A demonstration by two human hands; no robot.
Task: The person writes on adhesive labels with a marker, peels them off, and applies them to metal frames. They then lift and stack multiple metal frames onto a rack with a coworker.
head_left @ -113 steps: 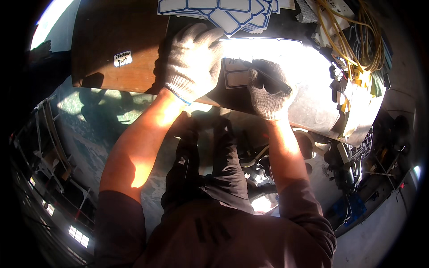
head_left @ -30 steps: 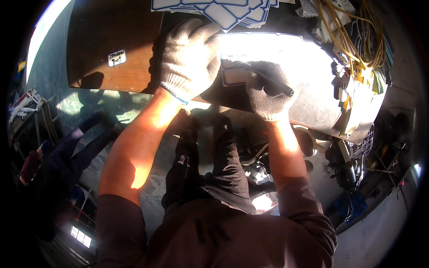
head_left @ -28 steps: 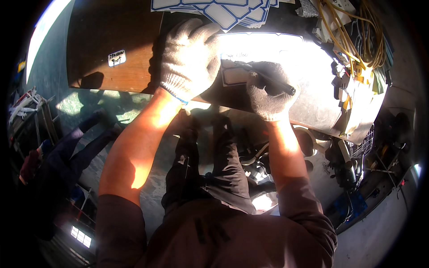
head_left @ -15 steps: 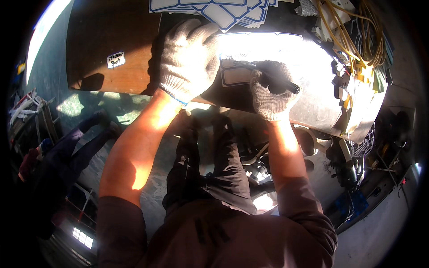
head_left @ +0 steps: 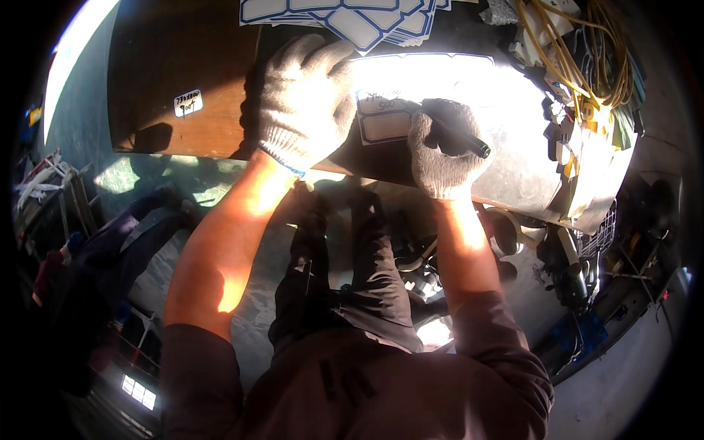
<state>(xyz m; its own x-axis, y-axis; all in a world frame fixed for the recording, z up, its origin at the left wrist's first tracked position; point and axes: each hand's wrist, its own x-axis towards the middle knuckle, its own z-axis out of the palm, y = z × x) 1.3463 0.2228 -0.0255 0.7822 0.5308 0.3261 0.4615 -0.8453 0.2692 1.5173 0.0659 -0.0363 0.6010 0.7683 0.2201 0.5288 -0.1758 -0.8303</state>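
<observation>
A sheet of blue-bordered white labels (head_left: pixel 384 129) lies on the table, partly washed out by sunlight. My left hand (head_left: pixel 302 99), in a whitish knit glove, rests flat at the sheet's left edge with its fingers stretched forward. My right hand (head_left: pixel 442 167), gloved the same way, is closed around a black marker pen (head_left: pixel 469 138). The pen slants across that hand, its tip end near a label with dark handwriting; I cannot tell whether the tip touches. A single handwritten label (head_left: pixel 188 103) sits on the brown wooden panel (head_left: pixel 213 128) to the left.
More blue-bordered label sheets (head_left: pixel 334 16) are heaped at the far edge. Coiled yellow cable (head_left: pixel 620 81) and clutter fill the table's right end. At the lower left, another person's dark-clothed legs (head_left: pixel 132 235) show. A black wire basket (head_left: pixel 603 233) stands below on the right.
A second line of handwriting now shows on the label beside the pen. My right hand has shifted slightly left with the pen, and my left hand and the sheet have also slipped a little left.
</observation>
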